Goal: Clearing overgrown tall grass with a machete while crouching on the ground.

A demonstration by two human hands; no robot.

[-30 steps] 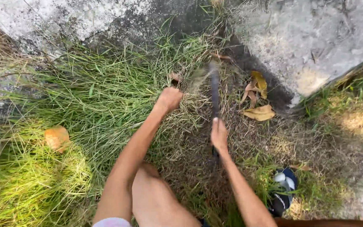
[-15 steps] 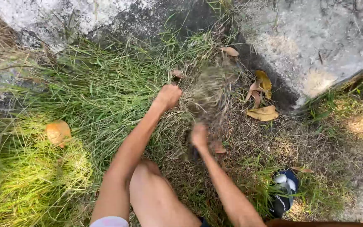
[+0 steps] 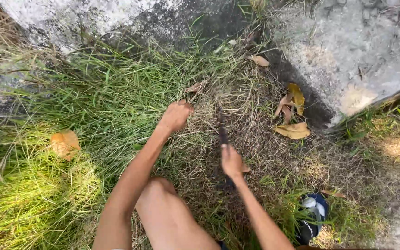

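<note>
Gripping a tuft of grass (image 3: 195,120), the left hand (image 3: 177,115) was fisted tight, just left of the dark blade (image 3: 221,129). Right hand (image 3: 231,162) was closed around the blade's handle, below the dry leaves (image 3: 292,115) near the concrete slab (image 3: 348,51).

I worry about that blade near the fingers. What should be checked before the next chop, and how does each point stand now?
1. Right hand closed on the knife handle: ok.
2. Left hand fisted on a grass tuft: ok.
3. Left hand apart from the blade: ok, though close beside it.
4. Knee behind the blade's line: ok, it sits nearer the body than both hands.
5. Sandal out of the way: ok, off to the right.
6. Blade edge and tip condition: cannot tell, blurred and partly in grass.
</note>
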